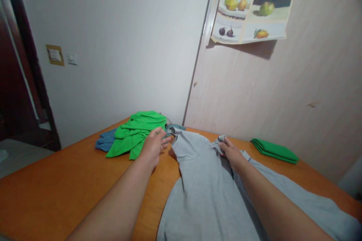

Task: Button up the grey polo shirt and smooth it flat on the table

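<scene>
A light grey short-sleeved garment (202, 173) lies spread on the orange-brown table (85, 196), its upper end toward the wall. Just left of its left sleeve is my left hand (155, 144), fingers apart and holding nothing. My right hand (232, 153) is closed on bunched fabric at the garment's right sleeve, thumb and fingers pinching it. More grey cloth (294, 188) stretches out to the right beneath my right forearm; I cannot tell whether it belongs to the same garment.
A rumpled bright green cloth (141, 128) lies over a blue cloth (106, 140) at the back left. A folded green cloth (274, 151) rests at the back right. Walls bound the table's far side, with a fruit picture sheet (251, 17) hanging on one.
</scene>
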A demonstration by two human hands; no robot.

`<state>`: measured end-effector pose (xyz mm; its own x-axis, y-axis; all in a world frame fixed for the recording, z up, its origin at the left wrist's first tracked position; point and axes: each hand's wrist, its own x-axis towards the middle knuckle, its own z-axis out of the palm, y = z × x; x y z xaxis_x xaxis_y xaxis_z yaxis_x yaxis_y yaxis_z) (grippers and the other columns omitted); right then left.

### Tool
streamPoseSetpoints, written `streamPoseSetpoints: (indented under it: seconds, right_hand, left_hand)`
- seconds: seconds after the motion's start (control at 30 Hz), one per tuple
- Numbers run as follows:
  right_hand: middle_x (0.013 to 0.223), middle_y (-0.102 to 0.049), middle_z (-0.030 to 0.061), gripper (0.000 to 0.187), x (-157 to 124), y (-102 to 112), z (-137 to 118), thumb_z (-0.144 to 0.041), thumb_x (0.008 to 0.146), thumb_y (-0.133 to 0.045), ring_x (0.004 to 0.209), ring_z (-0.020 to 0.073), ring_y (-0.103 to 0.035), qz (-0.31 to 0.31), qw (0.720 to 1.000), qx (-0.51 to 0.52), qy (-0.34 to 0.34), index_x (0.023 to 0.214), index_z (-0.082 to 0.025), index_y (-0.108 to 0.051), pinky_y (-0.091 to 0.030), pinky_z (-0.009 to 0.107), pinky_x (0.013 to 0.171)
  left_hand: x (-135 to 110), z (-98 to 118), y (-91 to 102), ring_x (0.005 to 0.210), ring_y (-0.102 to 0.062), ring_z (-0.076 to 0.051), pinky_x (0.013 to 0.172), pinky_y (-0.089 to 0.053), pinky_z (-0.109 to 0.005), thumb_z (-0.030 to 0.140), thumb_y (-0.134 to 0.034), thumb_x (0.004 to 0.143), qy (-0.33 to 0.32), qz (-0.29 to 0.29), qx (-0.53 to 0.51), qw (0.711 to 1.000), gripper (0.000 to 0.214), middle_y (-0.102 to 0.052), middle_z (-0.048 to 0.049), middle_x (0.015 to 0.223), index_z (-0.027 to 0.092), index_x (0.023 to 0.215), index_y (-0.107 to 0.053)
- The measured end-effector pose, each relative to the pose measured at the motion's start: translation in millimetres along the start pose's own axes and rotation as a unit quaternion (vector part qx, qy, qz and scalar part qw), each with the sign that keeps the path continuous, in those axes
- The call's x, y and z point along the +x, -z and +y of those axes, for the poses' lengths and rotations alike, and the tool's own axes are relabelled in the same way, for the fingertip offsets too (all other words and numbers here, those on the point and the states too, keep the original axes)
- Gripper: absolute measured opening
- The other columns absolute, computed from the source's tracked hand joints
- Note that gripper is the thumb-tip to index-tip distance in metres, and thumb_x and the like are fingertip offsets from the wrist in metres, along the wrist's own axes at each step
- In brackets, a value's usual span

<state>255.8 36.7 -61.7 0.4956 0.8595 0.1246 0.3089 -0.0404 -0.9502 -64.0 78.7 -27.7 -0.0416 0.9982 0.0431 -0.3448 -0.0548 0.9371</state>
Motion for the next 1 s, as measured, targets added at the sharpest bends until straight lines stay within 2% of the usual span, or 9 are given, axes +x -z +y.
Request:
streamPoseSetpoints:
  seconds: [0.1, 0.2, 0.3, 0.43, 0.57, 0.67, 0.83, 0.9, 1.0]
  right_hand:
    - [0.131, -0.063, 0.0072, 0.049, -4, -3, 1, -0.046, 0.079, -0.063, 0.115, 0.023, -0.061, -0.009, 1.0, -0.008, 0.028, 0.125, -0.027, -0.057, -0.052, 0.024, 0.07]
    - [0.119, -0.067, 0.0115, 0.043, -7, -6, 2, -0.044, 0.08, -0.06, 0.109, 0.0265, -0.063, -0.002, 0.997, -0.039, 0.059, 0.116, -0.021, -0.063, -0.052, 0.031, 0.075]
    - [0.099, -0.071, 0.009, 0.026, -15, -10, -3, -0.039, 0.08, -0.059, 0.098, 0.0256, -0.064, -0.019, 0.992, -0.075, 0.104, 0.095, -0.02, -0.069, -0.05, 0.035, 0.081]
    - [0.086, -0.07, 0.0043, 0.02, -52, -23, -23, -0.036, 0.082, -0.059, 0.088, 0.0214, -0.063, -0.079, 0.975, -0.124, 0.166, 0.087, -0.021, -0.069, -0.046, 0.033, 0.083]
    - [0.082, -0.068, 0.0017, 0.022, -120, -45, -51, -0.034, 0.09, -0.051, 0.078, 0.0164, -0.06, -0.211, 0.926, -0.202, 0.238, 0.088, -0.02, -0.068, -0.043, 0.028, 0.073]
    - [0.086, -0.067, 0.0022, 0.023, -171, -58, -68, -0.036, 0.092, -0.052, 0.078, 0.0153, -0.059, -0.264, 0.888, -0.252, 0.279, 0.095, -0.021, -0.068, -0.041, 0.027, 0.072]
    - [0.092, -0.068, 0.0048, 0.05, -223, -75, -79, -0.066, 0.077, -0.065, 0.081, 0.0213, -0.061, -0.325, 0.83, -0.34, 0.301, 0.1, -0.022, -0.066, -0.041, 0.03, 0.068]
    - [0.091, -0.069, 0.0061, 0.042, -231, -80, -81, -0.059, 0.077, -0.066, 0.078, 0.0225, -0.062, -0.346, 0.804, -0.39, 0.284, 0.095, -0.021, -0.066, -0.041, 0.03, 0.065]
    - [0.088, -0.071, 0.006, 0.018, -234, -87, -81, -0.032, 0.081, -0.059, 0.074, 0.0207, -0.063, -0.363, 0.782, -0.421, 0.283, 0.091, -0.019, -0.067, -0.041, 0.028, 0.063]
  left_hand:
    - [-3, -4, -2.7, 0.086, -0.066, -0.016, 0.066, -0.047, -0.022, 0.039, -0.066, 0.079, -0.027, 0.0, 0.071, 0.997, 0.036, -0.067, -0.0075, 0.11, 0.02, 0.109, -0.06]
    - [-4, -12, -6.5, 0.077, -0.062, -0.016, 0.063, -0.044, -0.022, 0.039, -0.062, 0.079, -0.064, -0.037, 0.131, 0.989, 0.027, -0.067, -0.0045, 0.089, 0.017, 0.095, -0.065]
    - [-4, -19, -8.7, 0.068, -0.059, -0.016, 0.061, -0.043, -0.023, 0.034, -0.059, 0.079, -0.078, -0.07, 0.194, 0.975, 0.02, -0.066, -0.0024, 0.075, 0.016, 0.084, -0.065]
    - [-3, -24, -5.8, 0.075, -0.062, -0.019, 0.067, -0.045, -0.026, 0.03, -0.058, 0.081, -0.116, -0.058, 0.364, 0.922, 0.015, -0.07, -0.0035, 0.08, 0.018, 0.082, -0.067]
    - [1, -30, -0.2, 0.089, -0.065, -0.021, 0.077, -0.046, -0.027, 0.022, -0.053, 0.086, -0.157, -0.085, 0.519, 0.836, 0.016, -0.073, -0.0054, 0.097, 0.02, 0.093, -0.067]
    - [2, -36, 1.7, 0.103, -0.064, -0.021, 0.087, -0.046, -0.028, 0.017, -0.051, 0.087, -0.186, -0.123, 0.564, 0.795, 0.025, -0.07, -0.0073, 0.114, 0.02, 0.108, -0.064]
    - [2, -39, 2.6, 0.11, -0.063, -0.021, 0.093, -0.045, -0.028, 0.015, -0.052, 0.087, -0.184, -0.151, 0.583, 0.777, 0.028, -0.068, -0.0085, 0.122, 0.019, 0.113, -0.063]
    - [2, -38, 3.3, 0.111, -0.062, -0.021, 0.093, -0.045, -0.028, 0.015, -0.052, 0.087, -0.183, -0.156, 0.59, 0.771, 0.029, -0.067, -0.0084, 0.123, 0.02, 0.113, -0.064]
    - [1, -36, 4.3, 0.112, -0.062, -0.022, 0.093, -0.045, -0.029, 0.017, -0.054, 0.086, -0.183, -0.162, 0.602, 0.76, 0.03, -0.066, -0.0081, 0.125, 0.02, 0.114, -0.064]
